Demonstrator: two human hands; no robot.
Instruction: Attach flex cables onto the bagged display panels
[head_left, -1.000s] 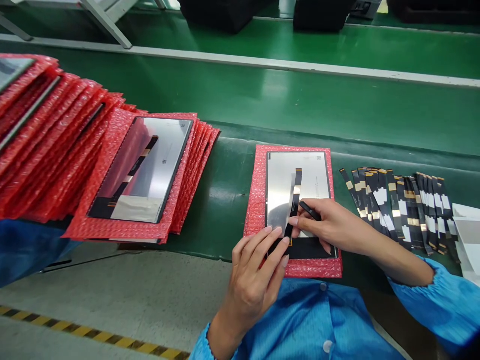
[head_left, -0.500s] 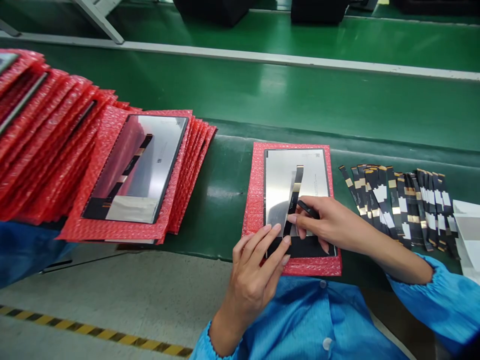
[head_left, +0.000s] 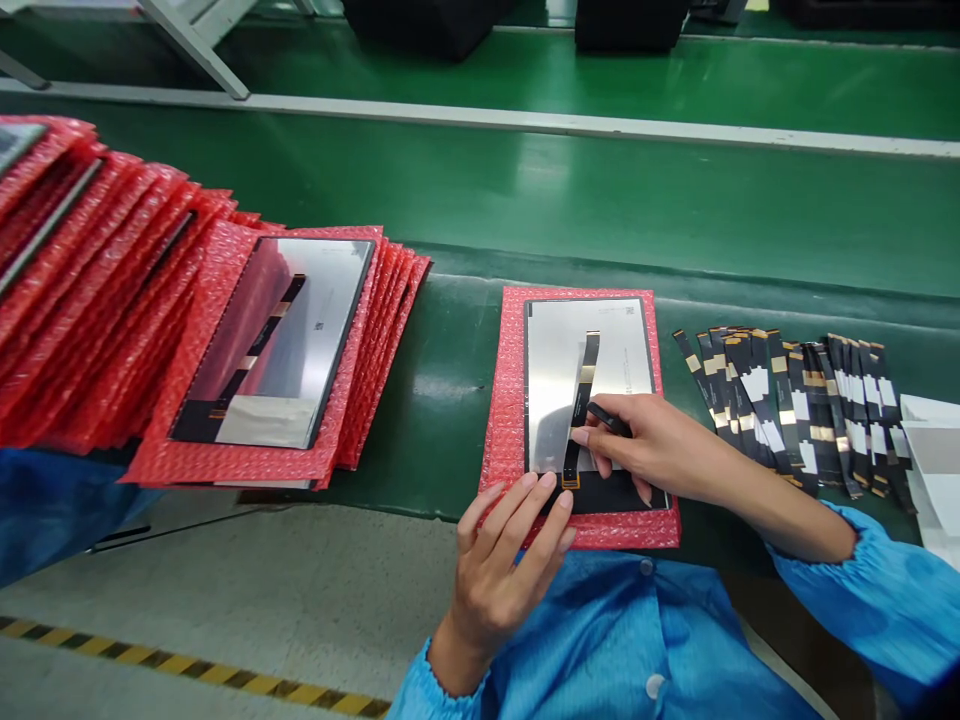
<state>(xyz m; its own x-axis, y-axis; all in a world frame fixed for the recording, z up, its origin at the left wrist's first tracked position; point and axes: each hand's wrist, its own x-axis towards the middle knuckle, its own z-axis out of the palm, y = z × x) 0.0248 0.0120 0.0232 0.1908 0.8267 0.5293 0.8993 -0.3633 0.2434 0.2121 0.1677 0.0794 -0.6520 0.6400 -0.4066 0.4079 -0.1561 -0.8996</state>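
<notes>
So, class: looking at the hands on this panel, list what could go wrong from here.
1. The right hand presses a black tool on the narrow strip; a slip may scratch the shiny panel.
2. The left hand rests only by the strip's lower end, so it might shift askew.
3. The right forearm lies close to the pile of strips and could brush them.

- Silvery display panel (head_left: pixel 551 400), flat on a red bubble-wrap sheet (head_left: pixel 506 400).
- Black flex cable (head_left: pixel 583 385) runs lengthwise up its middle.
- Slim black stylus (head_left: pixel 607 417), tilted, just beside the cable.
</notes>
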